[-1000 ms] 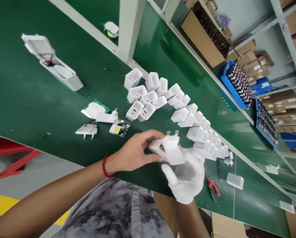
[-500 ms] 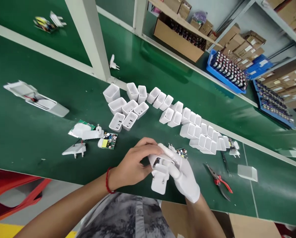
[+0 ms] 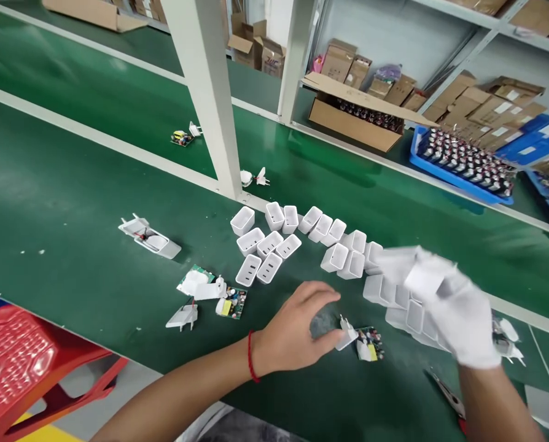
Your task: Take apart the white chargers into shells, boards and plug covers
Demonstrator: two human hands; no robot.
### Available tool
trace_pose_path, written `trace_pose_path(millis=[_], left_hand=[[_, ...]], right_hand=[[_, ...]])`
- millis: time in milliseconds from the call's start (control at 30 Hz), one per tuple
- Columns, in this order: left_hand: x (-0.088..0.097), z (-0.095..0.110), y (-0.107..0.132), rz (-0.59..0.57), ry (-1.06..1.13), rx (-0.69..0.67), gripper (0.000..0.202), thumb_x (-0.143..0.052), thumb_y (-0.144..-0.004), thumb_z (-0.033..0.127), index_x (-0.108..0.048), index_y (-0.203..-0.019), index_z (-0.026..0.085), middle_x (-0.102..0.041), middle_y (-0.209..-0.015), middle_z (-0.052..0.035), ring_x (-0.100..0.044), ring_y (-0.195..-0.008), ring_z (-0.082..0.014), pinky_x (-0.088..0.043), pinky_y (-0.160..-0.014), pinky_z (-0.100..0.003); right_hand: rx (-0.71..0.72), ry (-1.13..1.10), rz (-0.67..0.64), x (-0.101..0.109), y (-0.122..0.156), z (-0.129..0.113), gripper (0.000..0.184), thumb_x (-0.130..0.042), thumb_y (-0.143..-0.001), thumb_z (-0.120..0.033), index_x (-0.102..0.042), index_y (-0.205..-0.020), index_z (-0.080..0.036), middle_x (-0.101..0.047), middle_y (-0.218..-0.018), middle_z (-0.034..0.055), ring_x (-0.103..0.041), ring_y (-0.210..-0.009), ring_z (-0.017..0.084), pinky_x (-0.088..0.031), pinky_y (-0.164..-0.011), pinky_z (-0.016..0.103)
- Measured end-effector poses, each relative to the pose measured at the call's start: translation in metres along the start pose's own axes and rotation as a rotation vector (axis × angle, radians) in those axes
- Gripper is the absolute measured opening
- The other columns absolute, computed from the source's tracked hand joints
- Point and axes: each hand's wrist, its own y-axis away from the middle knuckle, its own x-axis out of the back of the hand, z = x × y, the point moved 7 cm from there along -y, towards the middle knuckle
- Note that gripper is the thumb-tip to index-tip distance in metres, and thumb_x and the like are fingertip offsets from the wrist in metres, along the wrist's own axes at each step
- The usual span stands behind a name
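Observation:
My bare left hand [image 3: 297, 328], a red band at its wrist, hovers low over the green bench [image 3: 72, 202] with its fingers loosely curved and apart. Its thumb tip touches a white plug cap [image 3: 347, 337] that lies joined to a small circuit board [image 3: 371, 345]. My gloved right hand [image 3: 461, 316] is raised at the right, smeared by motion. It grips a white charger shell [image 3: 415, 267] over the right end of a row of empty white shells [image 3: 343, 258].
More empty shells [image 3: 265, 245] stand near a white post [image 3: 205, 92]. Loose plug caps and a board [image 3: 231, 305] lie left of my hand, an opened charger [image 3: 150, 239] farther left. Pliers [image 3: 449, 399] lie at the right. A red stool [image 3: 21, 362], a cardboard box [image 3: 352, 120] and a blue tray [image 3: 463, 162] border the bench.
The two hands have parted. The right hand swung up and right with the white shell. The left hand dropped to the bench, where the plug cap and board now lie. The view tilted upward.

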Motion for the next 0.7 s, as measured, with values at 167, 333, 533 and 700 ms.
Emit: trace_pose_path(millis=[167, 333, 533, 700], left_hand=[[-0.004, -0.016, 0.004, -0.081, -0.221, -0.114, 0.024, -0.059, -0.088, 0.025, -0.059, -0.111, 0.018, -0.065, -0.108, -0.0104, -0.059, -0.105, -0.0257, -0.054, -0.096, -0.045], [-0.016, -0.029, 0.004, -0.196, -0.347, -0.161, 0.028, -0.062, -0.088, 0.024, -0.058, -0.114, 0.015, -0.064, -0.110, -0.0126, -0.057, -0.108, -0.0283, -0.053, -0.095, -0.048], [-0.033, -0.037, 0.010, -0.317, -0.385, -0.186, 0.034, -0.062, -0.090, 0.034, -0.058, -0.118, 0.015, -0.064, -0.113, -0.0119, -0.054, -0.110, -0.0289, -0.052, -0.094, -0.048], [-0.038, -0.043, 0.009, -0.321, -0.407, -0.174, 0.029, -0.060, -0.092, 0.030, -0.059, -0.116, 0.014, -0.065, -0.110, -0.0105, -0.053, -0.109, -0.0279, -0.050, -0.094, -0.046]], right_hand=[[-0.278, 0.281, -0.078, -0.028, -0.104, 0.073, 0.037, -0.056, -0.078, -0.043, -0.071, -0.082, -0.009, -0.071, -0.081, 0.0177, -0.068, -0.087, 0.029, -0.043, -0.068, 0.040], [-0.416, 0.287, -0.146, -0.060, -0.132, 0.136, 0.034, -0.062, -0.072, -0.035, -0.067, -0.080, -0.003, -0.070, -0.088, 0.0159, -0.066, -0.088, 0.024, -0.044, -0.073, 0.033], [-0.502, 0.125, -0.036, -0.051, -0.119, 0.165, 0.040, -0.075, -0.069, -0.022, -0.065, -0.104, -0.006, -0.066, -0.111, 0.0212, -0.062, -0.107, 0.030, -0.046, -0.095, 0.045], [-0.433, -0.217, 0.069, -0.014, -0.070, 0.123, 0.042, -0.042, -0.095, -0.040, -0.054, -0.127, -0.015, -0.066, -0.121, 0.0137, -0.068, -0.099, 0.020, -0.055, -0.091, 0.041]])
